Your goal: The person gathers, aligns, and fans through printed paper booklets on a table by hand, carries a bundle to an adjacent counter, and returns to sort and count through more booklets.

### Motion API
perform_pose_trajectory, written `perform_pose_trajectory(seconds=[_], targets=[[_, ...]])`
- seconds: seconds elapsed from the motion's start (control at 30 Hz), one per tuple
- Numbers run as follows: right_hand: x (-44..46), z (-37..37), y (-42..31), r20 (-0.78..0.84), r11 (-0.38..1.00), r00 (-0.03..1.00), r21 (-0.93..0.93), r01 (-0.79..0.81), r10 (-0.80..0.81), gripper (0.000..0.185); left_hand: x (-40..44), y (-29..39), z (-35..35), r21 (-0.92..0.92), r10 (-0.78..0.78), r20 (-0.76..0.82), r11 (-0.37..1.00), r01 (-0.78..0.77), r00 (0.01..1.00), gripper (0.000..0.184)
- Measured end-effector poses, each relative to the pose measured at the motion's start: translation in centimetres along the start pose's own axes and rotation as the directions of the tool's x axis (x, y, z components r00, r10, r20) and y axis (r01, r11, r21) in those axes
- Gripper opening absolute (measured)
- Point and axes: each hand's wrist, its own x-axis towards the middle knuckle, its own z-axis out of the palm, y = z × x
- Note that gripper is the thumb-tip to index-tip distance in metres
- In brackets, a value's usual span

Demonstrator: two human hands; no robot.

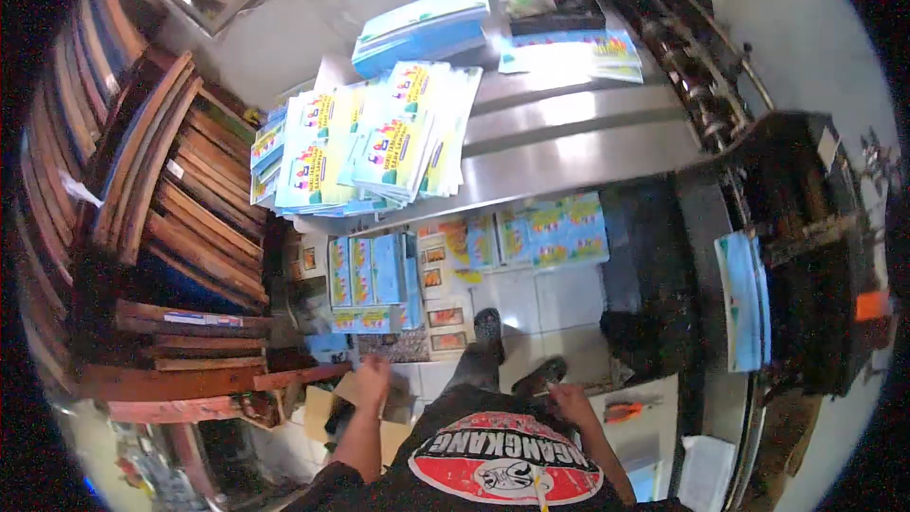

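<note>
My left hand [373,383] is low in the view, over an open cardboard box [343,403]. Its fingers are too blurred to show whether they are apart. On the other side of my body, my right hand [570,401] is held near my waist with its fingers curled. A thin pale bit shows at the fingertips, too small to name. Ahead of both hands, piles of printed yellow and blue sheets [322,147] lie on a steel table [578,137]. Neither hand touches them.
Wooden-edged boards [204,180] fill racks at left. Bundles of printed sheets [365,270] lie below the table. A dark machine with rollers [697,76] stands at right, with a blue paper stack [744,303] nearby. A thick stack [422,28] sits at the table's back.
</note>
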Motion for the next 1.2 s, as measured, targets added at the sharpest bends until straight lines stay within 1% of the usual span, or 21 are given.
perform_pose_trajectory(seconds=[0.07, 0.13, 0.2, 0.27, 0.33, 0.37, 0.43, 0.47, 0.5, 0.6, 0.67, 0.73, 0.8, 0.87, 0.93, 0.97, 1.0, 1.07, 1.1, 1.13, 1.2], targets=[[1.3, -3.2, -4.7, -0.121, 0.997, 0.992, -0.070, 0.033, -0.041, 0.044, 2.5, 6.9, -5.0, -0.114, 0.046, -0.249, 0.991, -0.077, 0.967, 0.035], [3.5, -9.0, -17.8, -0.124, 0.980, 0.980, 0.147, -0.136, 0.155, 0.038, 4.7, 14.6, -10.7, -0.255, 0.185, -0.383, 0.921, -0.296, 0.905, 0.032], [8.1, -10.5, -20.8, -0.329, 0.985, 0.930, -0.008, 0.172, -0.165, 0.031, 7.8, 21.3, -15.1, -0.078, 0.385, -0.498, 0.872, -0.483, 0.777, 0.036], [11.7, -12.5, -28.1, -0.324, 0.970, 0.920, 0.025, 0.240, -0.219, 0.028, 12.7, 26.9, -17.7, -0.152, 0.457, -0.449, 0.808, -0.569, 0.768, 0.042], [16.2, -13.6, -33.2, -0.387, 0.896, 0.825, -0.011, 0.443, -0.412, 0.032, 19.2, 31.1, -17.2, -0.154, 0.508, -0.417, 0.777, -0.610, 0.753, 0.047], [18.3, -13.9, -36.0, -0.397, 0.894, 0.815, -0.029, 0.448, -0.421, 0.032, 22.0, 32.9, -17.1, -0.146, 0.540, -0.384, 0.766, -0.626, 0.749, 0.052], [21.3, -14.4, -40.2, -0.379, 0.897, 0.850, 0.098, 0.431, -0.367, 0.043, 25.2, 36.8, -17.6, -0.031, 0.481, -0.198, 0.868, -0.496, 0.854, 0.067], [23.8, -14.5, -40.4, -0.353, 0.919, 0.890, 0.160, 0.360, -0.288, 0.051, 26.1, 38.4, -18.0, 0.044, 0.419, -0.085, 0.908, -0.417, 0.904, 0.072], [25.4, -14.6, -41.1, -0.338, 0.913, 0.903, 0.211, 0.348, -0.266, 0.053, 26.7, 39.1, -17.9, 0.037, 0.426, -0.075, 0.904, -0.425, 0.901, 0.072], [29.8, -13.0, -41.8, -0.307, 0.893, 0.919, 0.294, 0.340, -0.248, 0.057, 28.3, 40.1, -17.1, 0.207, 0.406, -0.078, 0.900, -0.383, 0.911, 0.079], [31.2, -11.9, -42.9, -0.277, 0.882, 0.926, 0.324, 0.342, -0.257, 0.059, 29.9, 39.9, -17.1, 0.141, 0.332, -0.040, 0.936, -0.324, 0.942, 0.081], [30.9, -12.2, -45.6, -0.185, 0.929, 0.947, 0.219, 0.299, -0.261, 0.063, 31.8, 39.3, -16.6, 0.098, 0.283, 0.005, 0.954, -0.282, 0.959, 0.077], [31.7, -12.7, -45.8, -0.227, 0.907, 0.923, 0.221, 0.359, -0.310, 0.064, 32.3, 39.8, -16.8, -0.167, 0.370, 0.162, 0.924, -0.344, 0.915, 0.071], [31.4, -13.7, -45.9, -0.181, 0.880, 0.966, 0.408, 0.243, -0.183, 0.071, 32.5, 40.3, -17.3, -0.167, 0.380, 0.168, 0.920, -0.354, 0.910, 0.062], [32.5, -14.5, -45.1, -0.148, 0.906, 0.963, 0.331, 0.264, -0.226, 0.073, 32.6, 41.1, -18.0, -0.238, 0.337, 0.335, 0.934, -0.267, 0.880, 0.050], [32.2, -15.1, -45.4, -0.067, 0.890, 0.974, 0.395, 0.227, -0.218, 0.078, 33.6, 40.2, -17.1, -0.196, 0.412, 0.207, 0.906, -0.375, 0.887, 0.044], [32.0, -15.6, -45.7, 0.016, 0.872, 0.978, 0.456, 0.179, -0.209, 0.082, 33.8, 39.3, -17.6, -0.192, 0.392, 0.190, 0.914, -0.358, 0.900, 0.044], [32.1, -16.3, -45.4, 0.034, 0.892, 0.969, 0.400, 0.209, -0.243, 0.077, 34.0, 38.8, -18.9, 0.019, 0.487, -0.129, 0.872, -0.489, 0.864, 0.039], [32.3, -16.5, -45.1, 0.031, 0.909, 0.966, 0.347, 0.232, -0.258, 0.072, 32.1, 39.8, -20.1, -0.077, 0.327, -0.315, 0.927, -0.368, 0.891, 0.035], [32.8, -16.7, -44.4, 0.042, 0.906, 0.963, 0.352, 0.236, -0.267, 0.072, 27.2, 43.4, -22.9, -0.100, 0.285, -0.424, 0.929, -0.358, 0.860, 0.033], [33.7, -16.9, -43.8, 0.065, 0.875, 0.959, 0.431, 0.223, -0.276, 0.070, 22.7, 47.0, -24.9, -0.312, 0.284, -0.405, 0.851, -0.423, 0.869, 0.032]])
